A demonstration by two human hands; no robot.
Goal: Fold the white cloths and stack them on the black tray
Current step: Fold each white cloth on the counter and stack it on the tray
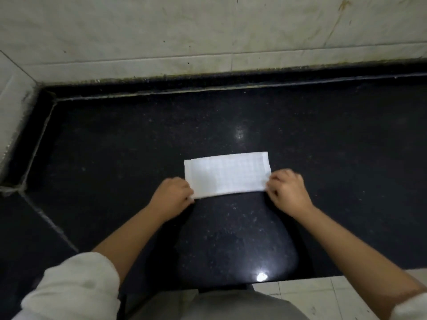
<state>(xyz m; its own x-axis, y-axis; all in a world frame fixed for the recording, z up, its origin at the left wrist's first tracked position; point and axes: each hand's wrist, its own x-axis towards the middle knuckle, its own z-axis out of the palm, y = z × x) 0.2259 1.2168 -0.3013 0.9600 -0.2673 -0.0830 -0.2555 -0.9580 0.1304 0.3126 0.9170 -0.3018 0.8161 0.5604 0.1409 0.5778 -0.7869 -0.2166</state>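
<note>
A: On the dark speckled surface (115, 146), near its middle, lies one white cloth (227, 174), already folded into a long flat band.

B: And the hands?

A: One at each short end. The left hand (172, 196) pinches the near left corner, its fingers (190, 197) curled onto the edge. The right hand (287, 189) does the same at the near right corner, fingers (272, 183) bent round the fabric. Both are grasping the cloth, neither is released.

B: How far along is the job, would you say?

A: Early to middling for this piece, I judge. The band shape suggests at least one fold is made; it probably needs another, end to end, before it is compact enough to stack.

B: Is the black tray close by?

A: I cannot find it. Against so dark a surface a black tray would be hard to pick out, and nothing here reads plainly as one. No folded stack shows either, nor any other cloths waiting.

B: So what is left?

A: Finishing this cloth, placing it on the tray wherever that sits, then any remaining cloths. Beyond that there is only the pale tiled wall (208, 31) behind, and the person's light sleeve (74, 287) at the lower left
</note>
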